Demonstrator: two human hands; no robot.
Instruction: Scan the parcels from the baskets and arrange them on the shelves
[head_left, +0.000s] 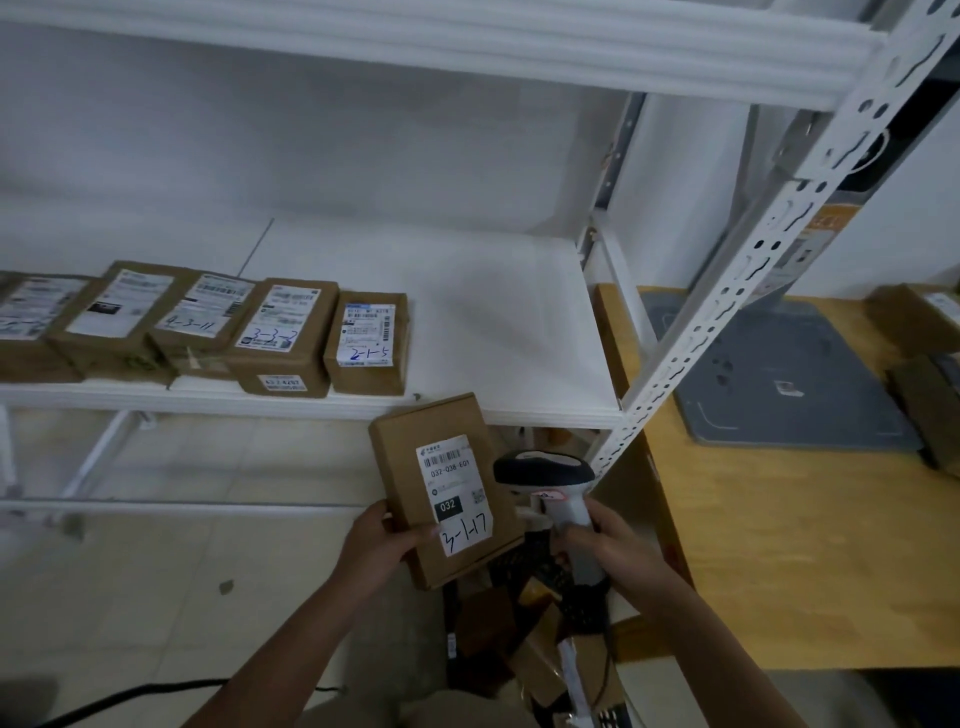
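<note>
My left hand (382, 540) grips the lower left edge of a flat brown parcel (402, 452), label up, with "3-1-17" handwritten on it. My right hand (605, 543) holds the handle of a white and black barcode scanner (545, 470), whose head sits just right of the parcel's label. Several labelled brown parcels (283, 338) stand in a row on the left of the white shelf (498, 312). Below my hands a dark basket (524, 618) holds more parcels.
A white perforated shelf post (748, 275) rises on the right. Beyond it a wooden table (779, 545) carries a grey mat (779, 374) and a few brown boxes (914, 317). A black cable (135, 696) crosses the tiled floor at lower left.
</note>
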